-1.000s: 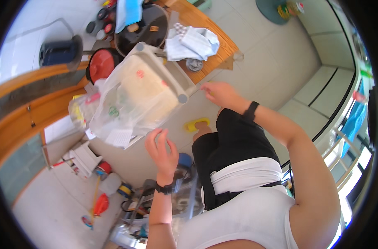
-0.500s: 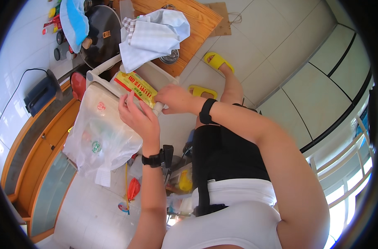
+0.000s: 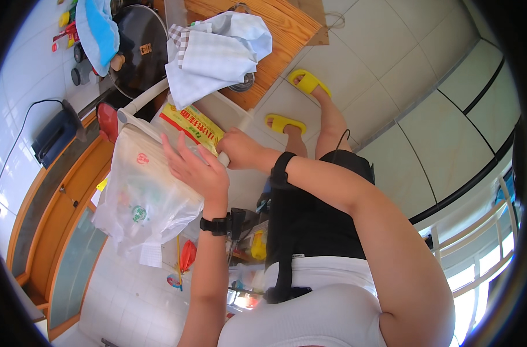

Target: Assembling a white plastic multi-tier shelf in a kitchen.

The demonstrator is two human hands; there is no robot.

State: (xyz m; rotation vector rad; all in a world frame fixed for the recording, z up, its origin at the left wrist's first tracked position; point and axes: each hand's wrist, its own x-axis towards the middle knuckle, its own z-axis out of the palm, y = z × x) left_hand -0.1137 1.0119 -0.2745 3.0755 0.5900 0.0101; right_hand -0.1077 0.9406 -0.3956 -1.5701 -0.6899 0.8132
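My left hand [image 3: 197,170] is raised over the white rack rail with its fingers spread, holding nothing. Just to its right, my right hand [image 3: 240,148] is closed at the near right end of a yellow and red packet [image 3: 193,126]. What its fingers grip is hidden; the packet's end and the rail both meet there. The packet lies slantwise inside the white rack [image 3: 141,103]. A white translucent plastic bag [image 3: 150,188] hangs from the rack's near side, below and left of my left hand.
Pale checked cloth [image 3: 220,52] rests at the edge of a wooden table [image 3: 286,34]. Further left are a dark glass lid [image 3: 139,58], a blue cloth [image 3: 98,34] and a red round object [image 3: 107,120]. An orange-framed cabinet [image 3: 61,220] stands at left. Yellow slippers [image 3: 286,124] are on my feet.
My left hand has shifted slightly right and down, its fingers opening wider. My right hand stays at the packet's end, now more tightly curled. The view has shifted a little.
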